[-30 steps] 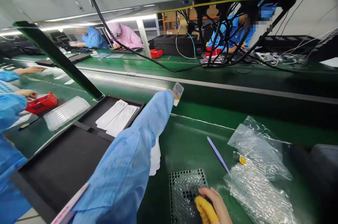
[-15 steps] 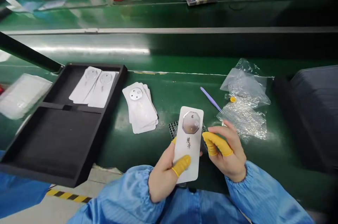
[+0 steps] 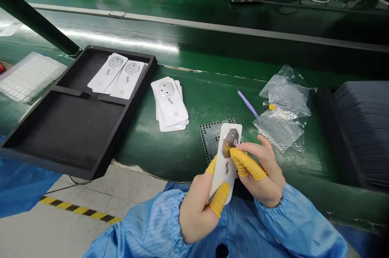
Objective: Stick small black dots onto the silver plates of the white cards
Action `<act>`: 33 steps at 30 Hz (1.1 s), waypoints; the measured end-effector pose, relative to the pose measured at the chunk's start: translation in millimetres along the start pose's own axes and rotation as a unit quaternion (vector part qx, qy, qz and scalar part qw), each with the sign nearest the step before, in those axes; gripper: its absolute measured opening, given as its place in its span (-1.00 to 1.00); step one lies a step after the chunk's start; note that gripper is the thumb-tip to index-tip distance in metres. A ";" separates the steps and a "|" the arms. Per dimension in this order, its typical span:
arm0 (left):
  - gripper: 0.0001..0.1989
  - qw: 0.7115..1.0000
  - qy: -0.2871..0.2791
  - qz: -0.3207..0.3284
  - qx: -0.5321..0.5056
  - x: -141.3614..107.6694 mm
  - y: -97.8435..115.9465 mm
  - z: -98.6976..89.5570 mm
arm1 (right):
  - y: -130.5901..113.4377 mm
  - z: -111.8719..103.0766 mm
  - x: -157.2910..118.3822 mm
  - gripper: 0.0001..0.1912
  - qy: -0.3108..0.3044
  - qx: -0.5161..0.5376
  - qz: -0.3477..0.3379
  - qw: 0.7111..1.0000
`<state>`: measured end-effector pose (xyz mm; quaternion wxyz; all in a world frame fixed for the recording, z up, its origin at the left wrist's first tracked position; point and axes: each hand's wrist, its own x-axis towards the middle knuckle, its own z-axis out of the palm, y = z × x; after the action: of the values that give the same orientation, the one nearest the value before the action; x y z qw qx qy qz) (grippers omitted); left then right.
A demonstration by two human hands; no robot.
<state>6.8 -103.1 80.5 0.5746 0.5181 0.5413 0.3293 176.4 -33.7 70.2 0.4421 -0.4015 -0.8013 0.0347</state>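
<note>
My left hand (image 3: 202,205) grips a white phone back cover (image 3: 226,175) by its long edges, yellow finger cots on the thumb and a finger. The cover is tilted, with an octagonal mirror-like camera plate (image 3: 230,141) at its top and dark lettering below. My right hand (image 3: 258,167), also with yellow cots, has thumb and index finger pinched together at the plate's lower right edge; anything between them is too small to make out. Behind the cover lies a clear sheet with rows of black dots (image 3: 209,138), partly hidden.
A stack of similar covers (image 3: 173,108) lies left of my hands. Further left, a black tray (image 3: 69,136) holds more covers (image 3: 127,82). Purple tweezers (image 3: 248,105) and clear plastic bags (image 3: 281,116) with a yellow cot (image 3: 272,107) lie to the right, before a dark bin (image 3: 361,136).
My right hand has come onto the cover's camera plate from beside it. The left hand has turned the cover to a steeper tilt. The whole view has shifted, showing more floor.
</note>
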 end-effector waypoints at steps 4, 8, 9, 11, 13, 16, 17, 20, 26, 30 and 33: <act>-0.64 0.999 0.036 0.020 -0.002 -3.4 -3.6 -0.1 | -11.8 -6.5 0.1 -0.48 -0.101 0.012 -0.007 0.995; -0.57 0.998 0.037 0.043 -0.007 -1.9 -9.5 -0.9 | -20.2 -5.7 -5.9 -0.38 -0.152 0.041 -0.002 0.987; -0.53 0.998 0.033 0.046 -0.013 -0.6 -10.7 -0.9 | -21.3 -4.3 -7.6 -0.37 -0.153 0.047 0.012 0.987; -0.48 0.998 0.024 0.040 -0.033 2.0 -12.8 -0.8 | -22.6 -1.1 -10.4 -0.38 -0.155 0.071 0.042 0.984; -0.48 0.998 0.023 0.028 -0.057 4.4 -14.0 -0.8 | -22.6 1.6 -12.7 -0.40 -0.156 0.101 0.063 0.981; -0.45 0.995 0.013 0.021 -0.097 8.2 -11.2 -1.3 | -21.4 4.5 -17.3 -0.39 -0.155 0.111 0.069 0.979; -0.43 0.993 0.006 0.022 -0.120 9.7 -8.8 -1.3 | -21.2 5.5 -19.2 -0.38 -0.150 0.112 0.070 0.980; -0.35 0.972 -0.036 0.017 -0.232 14.0 0.9 -0.3 | -22.9 8.1 -22.4 -0.40 -0.101 0.153 0.104 0.978; -0.34 0.922 -0.100 -0.006 -0.373 19.5 12.9 -2.9 | -31.4 7.3 -0.6 -0.44 0.102 0.323 0.274 0.900; -0.58 0.942 -0.040 0.008 -0.335 32.7 20.5 -11.3 | -33.6 8.9 8.9 -0.47 0.106 0.334 0.306 0.885; -0.82 0.961 0.016 0.030 -0.273 42.9 26.2 -15.2 | -37.0 11.5 5.0 -0.45 0.100 0.328 0.300 0.890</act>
<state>5.4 -52.6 95.3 0.6754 0.3521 0.4244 0.4896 143.8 -51.9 81.8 0.5950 -0.4559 -0.5376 0.3862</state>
